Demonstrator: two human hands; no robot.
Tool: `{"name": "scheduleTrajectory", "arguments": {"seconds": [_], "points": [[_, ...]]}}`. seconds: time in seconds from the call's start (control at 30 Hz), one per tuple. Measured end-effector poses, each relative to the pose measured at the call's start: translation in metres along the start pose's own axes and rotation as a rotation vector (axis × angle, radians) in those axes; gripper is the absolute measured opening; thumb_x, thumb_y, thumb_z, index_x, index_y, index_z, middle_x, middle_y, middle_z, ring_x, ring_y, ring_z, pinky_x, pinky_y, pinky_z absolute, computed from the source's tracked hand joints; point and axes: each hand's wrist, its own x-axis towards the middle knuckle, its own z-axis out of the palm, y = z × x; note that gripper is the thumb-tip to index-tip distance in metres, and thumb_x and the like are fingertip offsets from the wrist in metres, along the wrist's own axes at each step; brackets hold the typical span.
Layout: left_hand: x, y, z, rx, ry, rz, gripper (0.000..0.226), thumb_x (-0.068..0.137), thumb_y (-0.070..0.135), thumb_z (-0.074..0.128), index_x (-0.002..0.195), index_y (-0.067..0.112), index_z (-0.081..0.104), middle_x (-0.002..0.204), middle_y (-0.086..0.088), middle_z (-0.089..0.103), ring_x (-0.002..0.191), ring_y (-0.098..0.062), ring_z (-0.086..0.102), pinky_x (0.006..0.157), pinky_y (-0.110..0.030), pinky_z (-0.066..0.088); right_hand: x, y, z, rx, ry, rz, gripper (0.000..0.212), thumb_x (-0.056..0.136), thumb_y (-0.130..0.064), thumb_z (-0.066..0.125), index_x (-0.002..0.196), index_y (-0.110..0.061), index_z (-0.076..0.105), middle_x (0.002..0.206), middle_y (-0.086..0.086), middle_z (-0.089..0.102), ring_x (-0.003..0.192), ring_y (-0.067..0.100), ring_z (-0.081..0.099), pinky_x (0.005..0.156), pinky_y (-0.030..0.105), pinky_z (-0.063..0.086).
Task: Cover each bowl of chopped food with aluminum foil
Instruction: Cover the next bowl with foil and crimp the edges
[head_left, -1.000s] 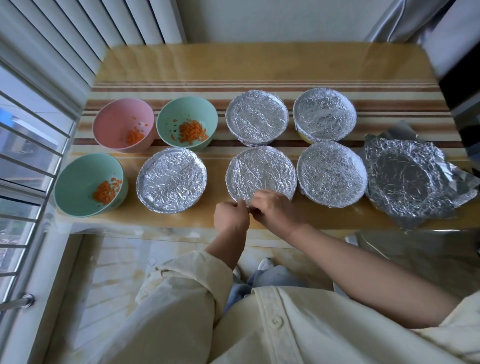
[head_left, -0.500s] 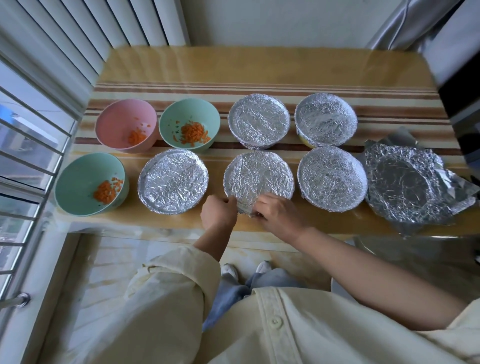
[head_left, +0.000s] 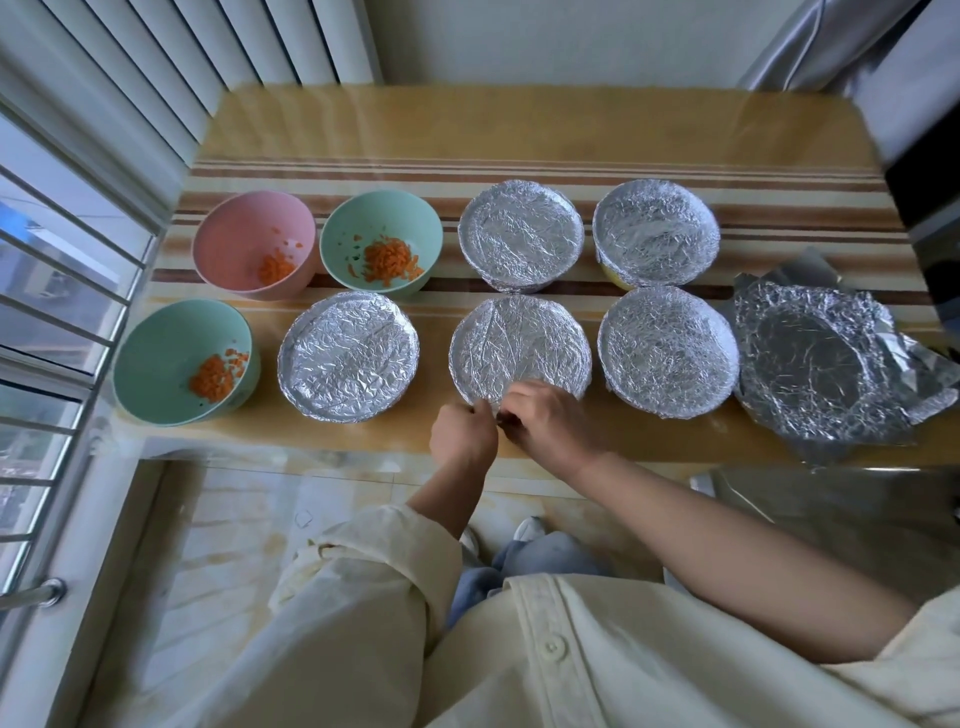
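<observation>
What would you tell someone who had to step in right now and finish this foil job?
Hands: the left hand and right hand both pinch the near edge of the front middle foil cover, apparently tucking it under the rim.
Done: five bowls are covered. These are the back two covers, the front left cover, the front right cover and the one in hand.
Left: the pink bowl, back green bowl and front green bowl sit open with chopped orange food.
The spare foil lies crumpled at the table's right end.
</observation>
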Motion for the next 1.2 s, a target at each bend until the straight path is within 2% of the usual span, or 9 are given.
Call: {"name": "scheduleTrajectory", "arguments": {"seconds": [0.1,0.3,0.43,0.57,0.67,0.87,1.03,1.1,1.2], "points": [[0.001,-0.002,-0.002,0.002,0.024,-0.014,0.051,0.084,0.047,0.05,0.076,-0.001,0.066,0.082,-0.027,0.066,0.082,-0.041,0.069,0.079,-0.043,0.057,-0.002,0.002,0.0,-0.016,-0.005,0.003,0.02,0.061,0.002,0.076,0.066,-0.009,0.06,0.067,0.007,0.056,0.064,0.028,0.057,0.053,0.027,0.039],[0.006,0.006,-0.006,0.108,0.069,0.048,0.036,0.095,0.021,0.044,0.09,-0.005,0.069,0.091,-0.022,0.071,0.091,-0.038,0.065,0.07,-0.033,0.043,-0.003,0.004,0.004,-0.019,0.001,0.003,0.016,0.066,0.002,0.073,0.068,-0.007,0.06,0.07,0.008,0.057,0.067,0.029,0.058,0.054,0.033,0.046],[0.009,0.005,-0.006,0.122,0.039,0.048,0.037,0.093,0.024,0.044,0.085,-0.002,0.068,0.086,-0.02,0.072,0.084,-0.038,0.069,0.078,-0.04,0.056,-0.003,0.004,0.001,-0.004,-0.013,0.009,0.02,0.066,-0.006,0.081,0.07,-0.008,0.061,0.071,0.005,0.058,0.069,0.026,0.058,0.056,0.032,0.047],[0.015,0.001,-0.006,0.109,0.038,0.044,0.038,0.091,0.027,0.043,0.085,0.0,0.069,0.086,-0.019,0.072,0.083,-0.038,0.069,0.079,-0.043,0.057,-0.009,0.016,-0.01,0.007,-0.066,-0.025,0.028,0.066,-0.022,0.085,0.082,-0.009,0.067,0.08,0.002,0.059,0.079,0.021,0.057,0.066,0.03,0.044],[0.018,0.0,-0.006,0.085,0.05,0.035,0.038,0.089,0.029,0.042,0.082,0.001,0.068,0.084,-0.018,0.072,0.081,-0.038,0.069,0.078,-0.044,0.058,-0.013,0.023,-0.015,-0.021,-0.037,-0.065,0.02,0.065,-0.009,0.084,0.075,-0.008,0.066,0.075,0.004,0.059,0.072,0.022,0.058,0.066,0.024,0.039],[0.021,0.002,-0.006,0.004,0.044,0.041,0.043,0.081,0.034,0.042,0.077,0.0,0.067,0.081,-0.02,0.072,0.08,-0.039,0.07,0.079,-0.046,0.059,-0.009,0.016,-0.011,-0.117,-0.029,-0.084,0.023,0.062,0.005,0.078,0.063,-0.009,0.059,0.065,0.005,0.056,0.061,0.024,0.056,0.05,0.03,0.047],[0.0,0.007,-0.018,-0.009,0.17,0.088,0.05,0.085,0.049,0.061,0.076,0.0,0.066,0.071,-0.02,0.062,0.077,-0.038,0.061,0.071,-0.038,0.051,-0.003,0.011,-0.005,-0.154,-0.045,-0.065,0.023,0.061,0.002,0.077,0.061,-0.011,0.058,0.062,0.004,0.055,0.058,0.023,0.055,0.05,0.026,0.043],[-0.01,0.002,-0.013,-0.047,0.188,0.081,0.052,0.076,0.054,0.067,0.062,0.003,0.061,0.056,-0.017,0.05,0.059,-0.038,0.048,0.058,-0.036,0.045,-0.002,0.01,-0.003,-0.157,-0.045,-0.046,0.023,0.061,0.0,0.077,0.061,-0.012,0.057,0.062,0.003,0.054,0.058,0.023,0.055,0.049,0.027,0.043],[-0.017,-0.003,-0.005,-0.16,0.186,0.029,0.042,0.07,0.045,0.065,0.06,0.005,0.067,0.056,-0.019,0.059,0.053,-0.032,0.052,0.062,-0.04,0.055,-0.002,0.007,-0.002,-0.162,-0.051,-0.041,0.023,0.059,-0.001,0.078,0.059,-0.011,0.056,0.06,0.004,0.053,0.055,0.023,0.054,0.047,0.026,0.041]]}}
